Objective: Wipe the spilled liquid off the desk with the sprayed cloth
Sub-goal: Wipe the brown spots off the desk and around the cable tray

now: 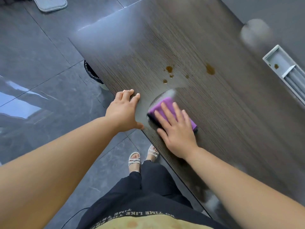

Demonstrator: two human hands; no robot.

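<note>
The right hand point(176, 129) lies flat on the purple cloth point(160, 108). Its grip is spread, with fingers straight and pressing down rather than pinching, which suits pushing the folded pad across the desk point(231, 113) under even pressure. The cloth sits near the desk's front edge, just short of the brown drops point(169, 69), so the stroke likely has to run away from the person to reach them. A larger blot point(210, 69) lies further right, and a speck point(276, 66) inside the recessed cable tray point(280, 52) looks harder to reach. The left hand point(124, 111) rests on the desk edge, fingers spread and holding nothing, apparently bracing the lean.
</note>
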